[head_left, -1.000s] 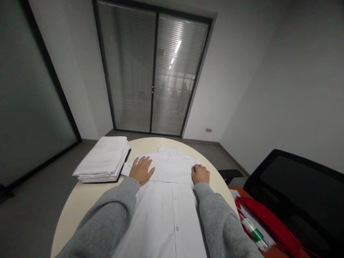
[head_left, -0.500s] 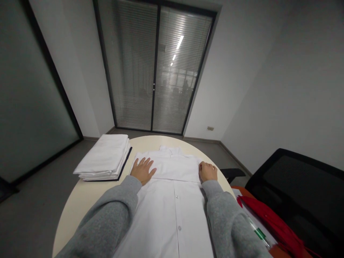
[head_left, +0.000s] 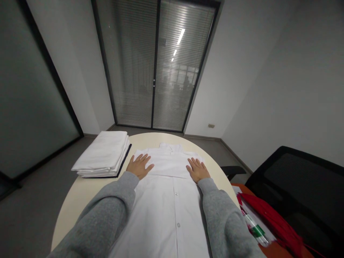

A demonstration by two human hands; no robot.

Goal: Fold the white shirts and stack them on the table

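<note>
A white button-up shirt [head_left: 166, 211] lies flat on the round cream table [head_left: 80, 200], collar at the far edge and its sleeves folded across the chest. My left hand [head_left: 139, 166] lies flat and open on the shirt's left shoulder area, fingers spread. My right hand [head_left: 197, 169] lies flat and open on the right shoulder area, fingers stretched out. Both arms wear grey sleeves.
A stack of folded white cloth [head_left: 103, 154] sits on a dark board at the table's far left. A red bag and papers [head_left: 264, 222] lie at the right on an orange surface, beside a black chair [head_left: 298, 186]. Glass doors with blinds [head_left: 154, 68] stand behind.
My right hand was closed on the shirt's right edge; it has opened and now lies flat on the fabric, a little further in. My left hand stays flat, barely shifted.
</note>
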